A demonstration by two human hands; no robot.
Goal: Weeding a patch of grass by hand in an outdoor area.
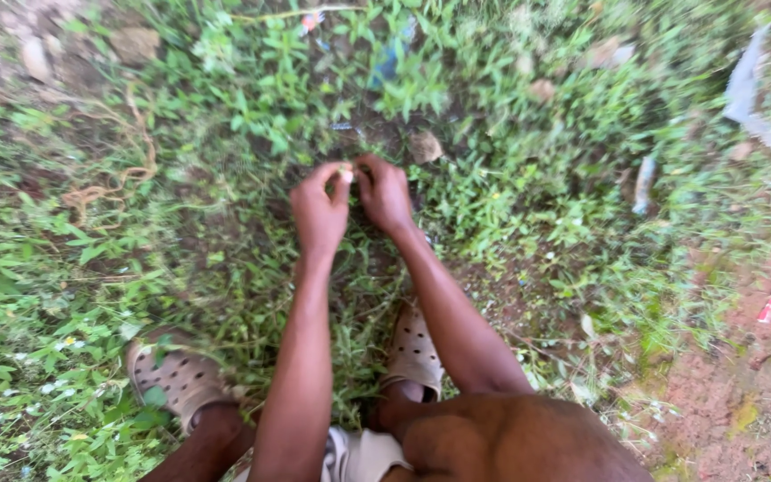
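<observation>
**Two hands pinching a small pale object above weedy ground**

Nearest the camera, at 6 o'clock, a bare knee and pale cloth shorts [359, 455] fill the lower edge. Just beyond, two beige perforated rubber clogs stand in the grass: the left clog [176, 375] at 8 o'clock, half buried in leaves, and the right clog [415, 350] near centre, between the forearms. Both forearms run upward to meet just above centre. The left hand [319, 212] is curled narrow, thumb and forefinger pressed on a small pale rounded bit [346, 175], possibly a bud or seed; blur hides its kind. The right hand [384, 192] is likewise curled, its fingertips touching the same bit from the other side. The bit thus sits between the two hands, held above the low green leafy weeds [252, 116].

Risk, as a judgement: the bit is tiny and gripped by fingertips only, so a slip would drop it into dense, tangled foliage where it would be hard to find.

Farther out, a brown dry leaf [425, 147] lies at 12 o'clock, dry tan stems [109, 178] curl at 10 o'clock, a grey-white crumpled strip of litter [751, 98] lies at 2 o'clock, and bare reddish soil [742, 393] spreads at 4 o'clock.
</observation>
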